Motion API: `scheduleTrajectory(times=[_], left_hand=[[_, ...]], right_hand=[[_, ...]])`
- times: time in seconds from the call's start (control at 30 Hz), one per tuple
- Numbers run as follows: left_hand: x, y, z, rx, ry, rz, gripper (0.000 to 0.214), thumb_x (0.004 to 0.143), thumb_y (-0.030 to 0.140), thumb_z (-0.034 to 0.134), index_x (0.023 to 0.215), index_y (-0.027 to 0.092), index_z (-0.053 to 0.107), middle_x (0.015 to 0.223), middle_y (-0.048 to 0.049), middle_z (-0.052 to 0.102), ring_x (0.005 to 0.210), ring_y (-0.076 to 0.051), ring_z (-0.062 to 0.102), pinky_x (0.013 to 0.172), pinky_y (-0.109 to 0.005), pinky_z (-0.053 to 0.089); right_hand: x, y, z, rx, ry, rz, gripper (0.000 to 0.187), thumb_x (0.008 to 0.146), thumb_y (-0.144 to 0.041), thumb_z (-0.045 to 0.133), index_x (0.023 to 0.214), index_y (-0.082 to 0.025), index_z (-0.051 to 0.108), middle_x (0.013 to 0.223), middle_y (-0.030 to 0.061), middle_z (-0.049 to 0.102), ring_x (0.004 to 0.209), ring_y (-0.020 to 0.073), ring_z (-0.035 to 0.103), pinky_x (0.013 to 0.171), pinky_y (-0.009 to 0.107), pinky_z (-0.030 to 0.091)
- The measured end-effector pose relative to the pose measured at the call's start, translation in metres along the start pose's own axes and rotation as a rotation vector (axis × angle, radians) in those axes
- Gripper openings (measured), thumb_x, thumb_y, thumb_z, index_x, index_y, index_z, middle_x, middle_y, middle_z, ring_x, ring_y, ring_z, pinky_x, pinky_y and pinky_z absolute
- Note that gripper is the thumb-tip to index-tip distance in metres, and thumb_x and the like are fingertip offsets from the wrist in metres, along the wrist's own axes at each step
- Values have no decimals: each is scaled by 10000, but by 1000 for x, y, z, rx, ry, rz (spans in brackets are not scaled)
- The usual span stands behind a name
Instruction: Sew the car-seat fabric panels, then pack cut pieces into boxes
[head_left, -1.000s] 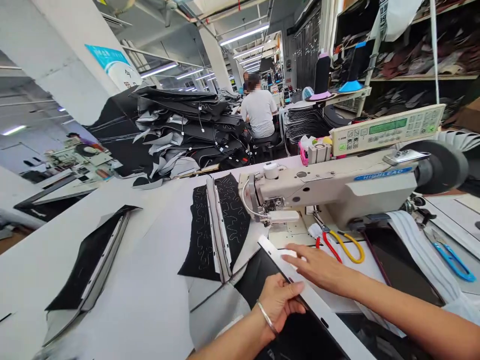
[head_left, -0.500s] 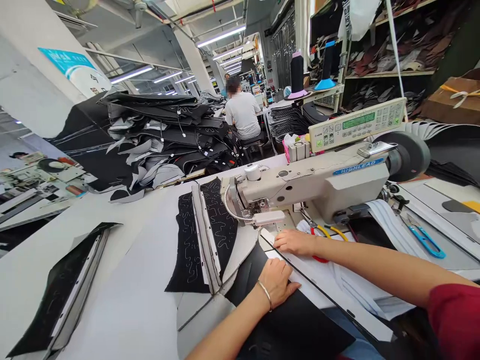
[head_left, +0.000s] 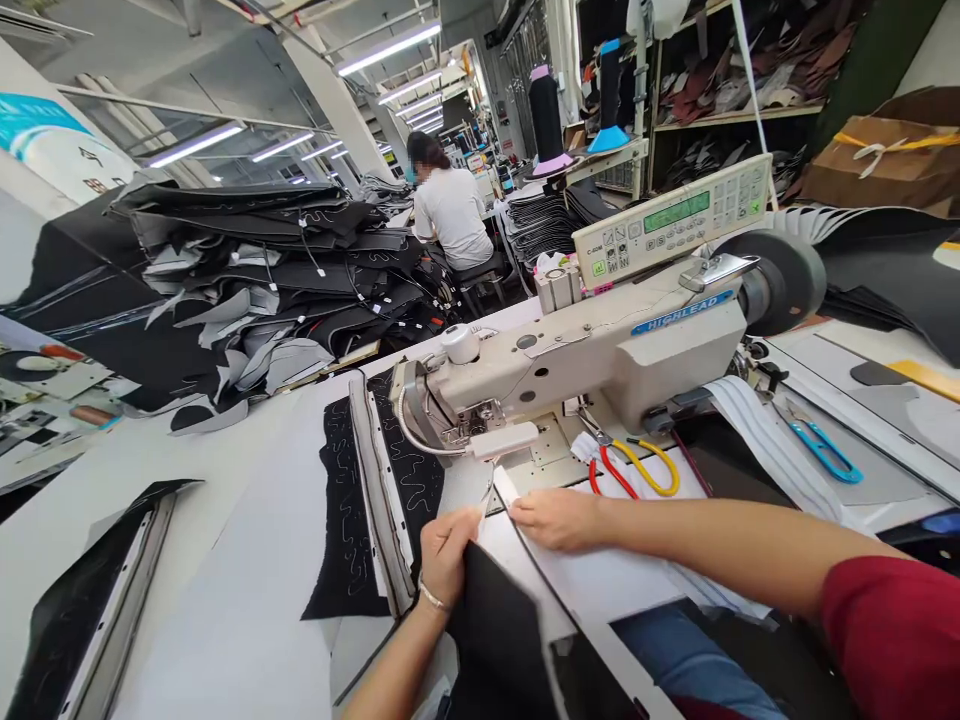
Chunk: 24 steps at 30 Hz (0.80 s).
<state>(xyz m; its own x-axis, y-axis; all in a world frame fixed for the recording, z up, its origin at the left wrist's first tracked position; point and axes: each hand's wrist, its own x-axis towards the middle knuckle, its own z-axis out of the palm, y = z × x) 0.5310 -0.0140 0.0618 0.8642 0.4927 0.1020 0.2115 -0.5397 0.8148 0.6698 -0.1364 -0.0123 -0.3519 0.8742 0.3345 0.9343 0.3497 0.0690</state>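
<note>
My left hand, with a bracelet at the wrist, pinches the upper corner of a black panel, which hangs down lifted towards me. My right hand has its fingers closed on the upper part of a long white strip with a dark edge. Both hands are just in front of the sewing machine, nearer to me than its needle area. Left of the machine head, a black piece with wavy stitching lies with a grey band along it. How the strip and panel meet is partly hidden.
Scissors with red and yellow handles lie behind my right hand. Blue thread snips rest at the right. Another dark piece lies at the left. Behind the table are stacked panels and a seated person.
My left hand has gone from lying on the black panel to lifting its corner, leftward and up off the strip. My right hand has drawn slightly towards me with the strip. The view has shifted right.
</note>
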Motion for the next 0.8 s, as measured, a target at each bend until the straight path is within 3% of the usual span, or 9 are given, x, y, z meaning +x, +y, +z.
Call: scheduleTrajectory(times=[0.17, 0.33, 0.43, 0.5, 0.6, 0.8], left_hand=[[11, -7, 16, 324, -32, -29, 149, 530, 191, 475, 480, 195, 335, 589, 28, 439, 594, -112, 430, 584, -236, 362], [15, 2, 21, 548, -181, -222, 102, 522, 123, 456, 592, 181, 502, 691, -12, 570, 681, -142, 522, 663, -256, 407], [21, 7, 17, 526, -276, -236, 99, 524, 99, 436, 500, 171, 500, 794, -26, 628, 803, -161, 546, 719, -236, 401], [24, 7, 14, 464, -312, -279, 121, 526, 102, 417, 509, 168, 517, 729, -11, 639, 779, -162, 558, 684, -227, 409], [28, 2, 11, 400, -309, -307, 143, 518, 109, 404, 527, 165, 535, 720, -21, 653, 772, -174, 571, 672, -235, 417], [31, -6, 11, 322, -312, -290, 122, 510, 133, 399, 449, 183, 493, 894, -62, 660, 976, -239, 537, 766, -293, 417]], right_hand=[[26, -23, 11, -77, 15, 118, 168, 782, -155, 451, 686, -113, 582, 754, 114, 542, 731, 194, 470, 572, 312, 351], [30, -23, 18, -24, 11, 153, 163, 775, -180, 485, 649, -134, 578, 749, 99, 554, 743, 195, 461, 575, 307, 337], [31, -22, 27, -19, 29, 180, 156, 795, -161, 451, 708, -123, 575, 809, 107, 560, 770, 191, 457, 563, 294, 329], [34, -21, 34, -12, 16, 202, 187, 816, -142, 407, 726, -120, 570, 810, 107, 560, 762, 184, 455, 540, 283, 317], [37, -19, 41, 1, 14, 221, 218, 826, -134, 378, 718, -124, 567, 799, 101, 563, 741, 181, 450, 527, 281, 301], [34, -19, 34, 28, 39, 238, 220, 829, -128, 374, 709, -142, 557, 773, 79, 566, 759, 179, 433, 554, 290, 293]])
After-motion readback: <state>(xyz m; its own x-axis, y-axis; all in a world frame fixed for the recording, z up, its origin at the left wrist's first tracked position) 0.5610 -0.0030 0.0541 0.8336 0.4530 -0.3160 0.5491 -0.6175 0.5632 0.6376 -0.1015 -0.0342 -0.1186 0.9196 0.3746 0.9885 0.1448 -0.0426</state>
